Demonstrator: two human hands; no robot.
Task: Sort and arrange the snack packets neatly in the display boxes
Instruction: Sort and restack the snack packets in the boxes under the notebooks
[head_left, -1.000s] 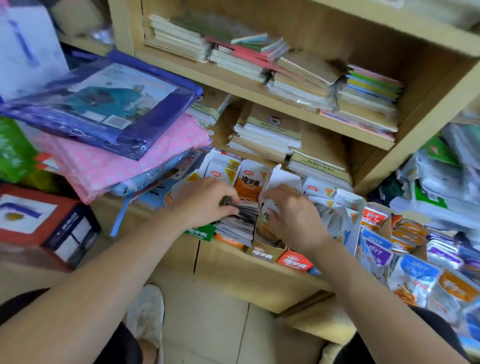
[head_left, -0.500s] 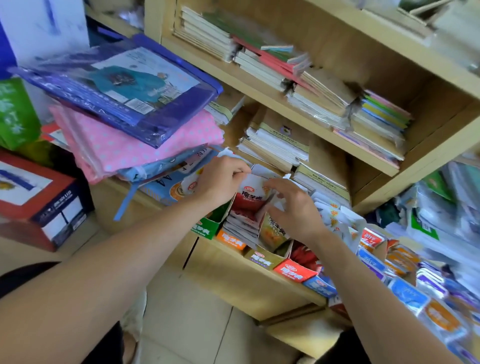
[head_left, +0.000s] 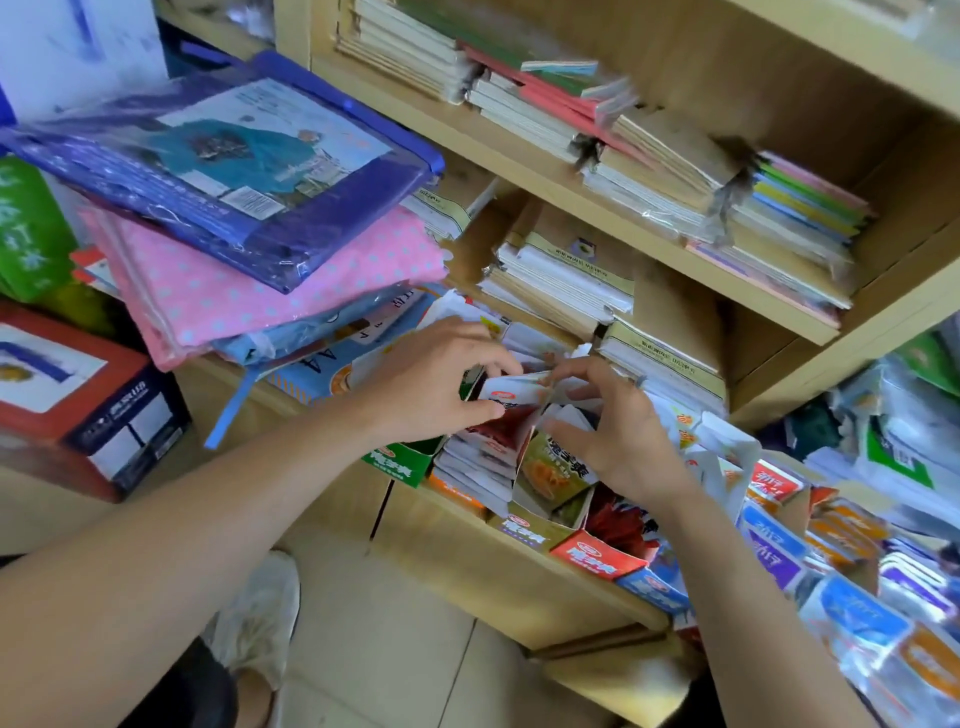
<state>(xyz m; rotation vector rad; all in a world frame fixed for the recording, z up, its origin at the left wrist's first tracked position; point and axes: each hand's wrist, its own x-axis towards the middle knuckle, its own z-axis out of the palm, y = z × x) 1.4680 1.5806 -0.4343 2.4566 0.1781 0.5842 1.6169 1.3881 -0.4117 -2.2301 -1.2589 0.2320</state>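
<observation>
In the head view, my left hand (head_left: 436, 384) pinches the left edge of a red-and-white snack packet (head_left: 506, 397) between thumb and fingertips. My right hand (head_left: 618, 436), at 3 o'clock from it, curls its fingers onto the packet's white right end. I hold the packet over the stack of packets (head_left: 480, 462) standing in the row of display boxes, with the green display box (head_left: 397, 462) at 7 o'clock, the red display box (head_left: 597, 558) at 5 o'clock, and stacked notebooks (head_left: 566, 275) at 12 o'clock.

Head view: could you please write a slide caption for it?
Left hand and right hand pinch a snack packet over display boxes.
</observation>
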